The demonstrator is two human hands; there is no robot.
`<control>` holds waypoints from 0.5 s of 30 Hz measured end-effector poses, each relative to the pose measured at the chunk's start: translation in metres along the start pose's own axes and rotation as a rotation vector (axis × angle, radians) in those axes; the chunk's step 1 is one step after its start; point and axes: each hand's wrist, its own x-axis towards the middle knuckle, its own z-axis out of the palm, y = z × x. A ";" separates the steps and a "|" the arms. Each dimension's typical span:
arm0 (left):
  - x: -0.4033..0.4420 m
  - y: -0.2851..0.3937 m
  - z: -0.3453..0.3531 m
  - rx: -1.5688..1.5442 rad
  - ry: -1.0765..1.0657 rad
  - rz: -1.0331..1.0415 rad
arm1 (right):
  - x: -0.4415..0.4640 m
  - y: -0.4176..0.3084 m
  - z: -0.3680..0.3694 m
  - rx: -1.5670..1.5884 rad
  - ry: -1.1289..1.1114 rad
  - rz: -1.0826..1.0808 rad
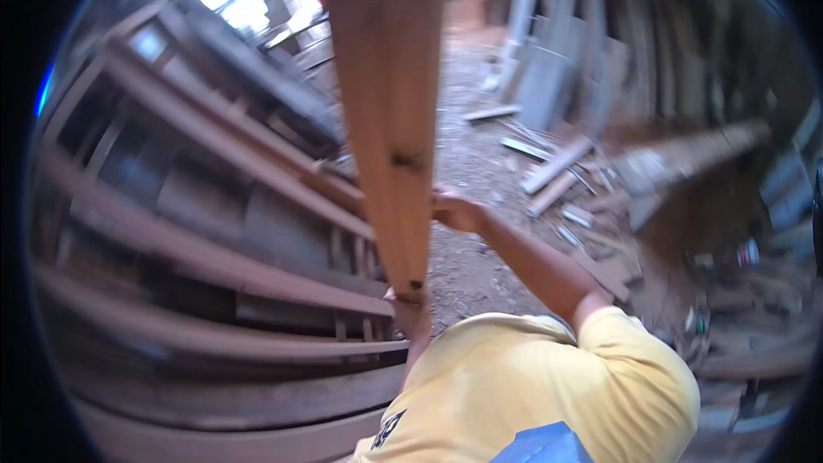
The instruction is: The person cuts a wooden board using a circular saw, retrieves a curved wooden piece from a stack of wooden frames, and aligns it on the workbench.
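A long wooden plank (390, 103) runs from the top of the head view down to just in front of my chest, with dark knots on its face. My right hand (459, 211) grips its right edge about halfway along what shows, arm stretched forward. Close to the plank's near end is my left hand (411, 313), closed around it low down. The plank hides many of the fingers of both hands. My yellow shirt (549, 377) fills the bottom of the view.
Wooden frames with long rails (214, 266) stand close along the left. Offcuts (557, 163) lie scattered on the dirt floor (471, 266) at the right. Boards (549, 77) lean behind them. Bright daylight enters at the upper left. The surroundings are blurred.
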 end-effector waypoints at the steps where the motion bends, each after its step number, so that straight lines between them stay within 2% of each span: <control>1: -0.012 -0.002 0.012 -0.042 0.041 -0.013 | -0.021 -0.006 -0.005 0.024 0.006 -0.045; 4: -0.039 0.012 0.042 0.276 0.003 -0.028 | -0.087 -0.014 -0.024 0.052 0.042 -0.212; 6: -0.055 0.015 0.068 0.371 -0.047 0.074 | -0.138 -0.015 -0.048 0.100 0.080 -0.329; 7: -0.064 0.044 0.081 0.422 -0.074 0.104 | -0.167 -0.035 -0.063 0.160 0.087 -0.405; 8: -0.075 0.057 0.098 0.432 -0.078 0.138 | -0.198 -0.027 -0.092 0.216 0.150 -0.393; 10: -0.094 0.085 0.121 0.308 -0.326 0.230 | -0.262 -0.024 -0.134 0.314 0.234 -0.385; 13: -0.111 0.123 0.160 0.452 -0.607 0.199 | -0.337 -0.021 -0.176 0.444 0.352 -0.475; 15: -0.136 0.200 0.179 0.543 -0.721 0.204 | -0.380 -0.015 -0.203 0.504 0.466 -0.504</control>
